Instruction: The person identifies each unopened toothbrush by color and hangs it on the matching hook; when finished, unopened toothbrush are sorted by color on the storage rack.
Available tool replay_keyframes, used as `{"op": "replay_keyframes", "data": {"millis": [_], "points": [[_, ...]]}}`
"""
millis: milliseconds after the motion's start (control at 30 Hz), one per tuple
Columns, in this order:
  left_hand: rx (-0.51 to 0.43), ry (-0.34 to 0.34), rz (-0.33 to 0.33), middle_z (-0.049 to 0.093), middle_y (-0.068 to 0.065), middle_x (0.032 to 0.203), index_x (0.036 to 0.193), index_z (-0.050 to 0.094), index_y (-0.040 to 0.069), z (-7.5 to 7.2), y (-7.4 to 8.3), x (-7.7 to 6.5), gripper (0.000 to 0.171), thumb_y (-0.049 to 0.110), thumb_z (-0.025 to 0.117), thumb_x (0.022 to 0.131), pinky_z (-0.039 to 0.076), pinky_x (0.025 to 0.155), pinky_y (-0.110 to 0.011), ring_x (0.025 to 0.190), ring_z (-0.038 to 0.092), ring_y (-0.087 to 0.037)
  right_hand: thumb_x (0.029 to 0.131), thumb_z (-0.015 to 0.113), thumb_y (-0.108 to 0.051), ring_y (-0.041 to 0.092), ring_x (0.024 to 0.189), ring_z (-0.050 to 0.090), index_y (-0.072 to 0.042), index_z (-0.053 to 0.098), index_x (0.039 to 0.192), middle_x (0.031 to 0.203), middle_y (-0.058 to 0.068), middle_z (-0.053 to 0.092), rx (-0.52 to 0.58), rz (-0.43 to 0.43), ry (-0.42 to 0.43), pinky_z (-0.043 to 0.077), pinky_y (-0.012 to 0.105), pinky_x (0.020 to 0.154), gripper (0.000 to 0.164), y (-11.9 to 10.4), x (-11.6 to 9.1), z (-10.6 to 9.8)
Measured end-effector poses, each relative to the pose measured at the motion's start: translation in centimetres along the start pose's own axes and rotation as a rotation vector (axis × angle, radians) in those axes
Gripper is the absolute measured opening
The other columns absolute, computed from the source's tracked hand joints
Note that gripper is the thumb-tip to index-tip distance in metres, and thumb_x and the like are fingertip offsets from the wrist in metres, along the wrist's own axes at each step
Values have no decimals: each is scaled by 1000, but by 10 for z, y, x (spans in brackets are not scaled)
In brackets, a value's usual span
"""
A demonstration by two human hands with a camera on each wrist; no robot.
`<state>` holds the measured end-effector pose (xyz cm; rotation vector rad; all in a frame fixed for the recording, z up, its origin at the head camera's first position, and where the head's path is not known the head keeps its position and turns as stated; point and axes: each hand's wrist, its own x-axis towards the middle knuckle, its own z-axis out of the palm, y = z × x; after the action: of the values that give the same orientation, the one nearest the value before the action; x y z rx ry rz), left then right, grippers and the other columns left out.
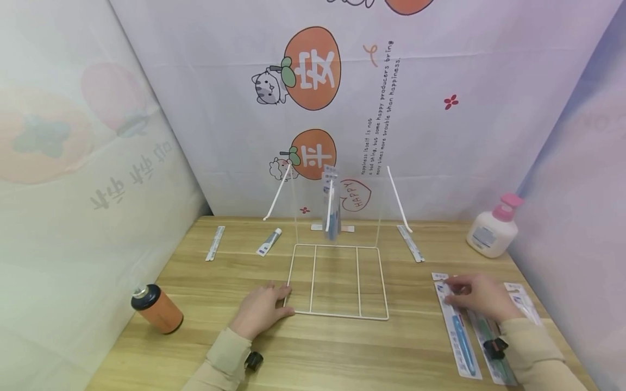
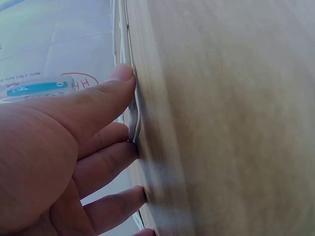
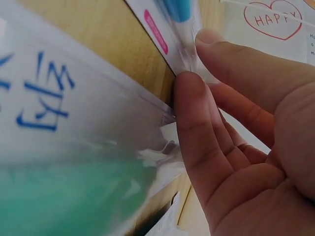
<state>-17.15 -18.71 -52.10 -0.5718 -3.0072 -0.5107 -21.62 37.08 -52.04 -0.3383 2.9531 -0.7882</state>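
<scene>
A white wire display rack stands mid-table, its three hooks sticking out toward me. My left hand grips the base frame's front left corner; in the left wrist view the thumb lies along the wire with the fingers on its other side. Packaged toothbrushes hang from the middle hook. On the right, my right hand pinches the upper part of a blue toothbrush in a blister pack, which lies against the table. Beside it, partly under the wrist, is a green toothbrush pack.
Another toothbrush pack lies at the far right. A pump bottle with a pink top stands behind. Toward the back are a toothpaste tube and narrow white packets. An orange canister stands at the left.
</scene>
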Motion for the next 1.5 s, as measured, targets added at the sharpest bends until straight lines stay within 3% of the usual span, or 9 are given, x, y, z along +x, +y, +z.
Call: {"op": "replay_keyframes", "data": {"millis": [333, 700, 1000, 1200, 1333, 1500], "points": [[1, 2, -7, 71, -22, 134, 136, 75, 9, -1, 1, -1, 60, 45, 87, 90, 59, 93, -65, 122, 68, -53, 87, 90, -43, 30, 98, 73, -9, 79, 127, 109, 7, 79, 3, 47, 22, 59, 58, 81, 53, -8, -5, 4], [3, -8, -12, 70, -26, 135, 138, 74, 10, 3, 0, -1, 61, 47, 85, 91, 57, 96, -66, 125, 66, -53, 93, 87, -34, 35, 96, 77, -5, 77, 130, 114, 19, 80, 83, 31, 99, 63, 49, 75, 48, -17, -10, 9], [6, 2, -8, 70, -27, 134, 138, 75, 10, 3, 0, -1, 60, 47, 85, 91, 57, 95, -66, 125, 67, -52, 99, 79, -46, 36, 100, 75, -7, 72, 140, 128, 22, 75, 86, 26, 169, 60, 48, 74, 57, -26, -11, 3], [5, 1, -11, 70, -29, 134, 138, 75, 10, 2, 0, -1, 60, 46, 86, 91, 57, 95, -66, 124, 67, -53, 98, 82, -39, 24, 91, 76, -9, 73, 138, 120, 18, 78, 131, -26, 303, 55, 32, 65, 51, -63, -9, -5], [2, 9, -12, 70, -27, 135, 137, 75, 10, 1, 1, -1, 60, 46, 86, 91, 57, 95, -67, 123, 67, -54, 92, 89, -20, 10, 82, 75, -10, 78, 132, 117, 17, 79, 206, -175, 449, 55, 19, 63, 42, -101, -5, -3], [13, 9, -10, 70, -27, 135, 138, 75, 11, 1, 1, 0, 60, 47, 86, 91, 57, 95, -66, 123, 67, -53, 85, 92, -2, 8, 81, 74, -8, 80, 127, 117, 14, 78, 317, -350, 534, 61, 19, 65, 44, -156, -3, 1]]}}
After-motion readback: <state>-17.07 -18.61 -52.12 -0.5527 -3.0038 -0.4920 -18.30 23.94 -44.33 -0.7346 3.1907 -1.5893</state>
